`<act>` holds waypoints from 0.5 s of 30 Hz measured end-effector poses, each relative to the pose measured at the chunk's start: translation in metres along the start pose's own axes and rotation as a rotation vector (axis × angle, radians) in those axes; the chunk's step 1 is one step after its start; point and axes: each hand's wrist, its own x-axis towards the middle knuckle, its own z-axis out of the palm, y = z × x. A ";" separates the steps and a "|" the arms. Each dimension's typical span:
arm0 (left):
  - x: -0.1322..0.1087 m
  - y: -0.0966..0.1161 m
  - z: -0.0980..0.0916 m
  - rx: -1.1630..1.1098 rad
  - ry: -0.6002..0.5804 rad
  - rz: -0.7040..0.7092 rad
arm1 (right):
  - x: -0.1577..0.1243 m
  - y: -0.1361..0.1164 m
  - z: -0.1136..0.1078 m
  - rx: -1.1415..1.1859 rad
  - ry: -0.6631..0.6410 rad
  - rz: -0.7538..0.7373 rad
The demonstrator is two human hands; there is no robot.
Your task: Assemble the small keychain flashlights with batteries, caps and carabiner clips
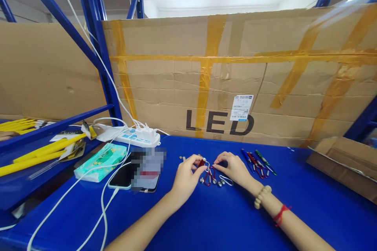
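My left hand (pixel 188 180) pinches a small dark red piece (pixel 202 162) with a silvery end between thumb and fingers. Beside it hangs a small silver hook or ring (pixel 207 167). My right hand (pixel 234 168) is just to the right, thumb and fingertips drawn together; whatever they grip is too small to make out. Below the hands lie a red carabiner (pixel 207 180), a silver carabiner (pixel 226 180) and several small round metal parts (pixel 220 183). Right of my right hand, several coloured pens (pixel 255 161) in blue, red, purple and green lie side by side, carabiners among them.
Two phones (pixel 120 176), a tissue pack (pixel 100 161) and a white power strip (pixel 138 136) sit left on the blue table (pixel 212 219), with white cables crossing. An open cardboard box (pixel 344 164) stands right. Large taped cardboard (pixel 165 90) walls the back.
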 end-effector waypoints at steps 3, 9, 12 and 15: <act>-0.002 -0.003 0.002 0.016 -0.038 0.022 | -0.004 -0.005 -0.005 0.024 -0.002 0.029; -0.004 -0.001 0.002 0.072 -0.082 0.024 | -0.013 -0.039 -0.018 0.283 0.375 -0.085; -0.005 0.002 0.001 0.089 -0.089 0.068 | -0.018 -0.056 -0.022 0.296 0.466 -0.289; -0.006 0.001 0.001 0.095 -0.088 0.079 | -0.022 -0.061 -0.019 0.287 0.463 -0.397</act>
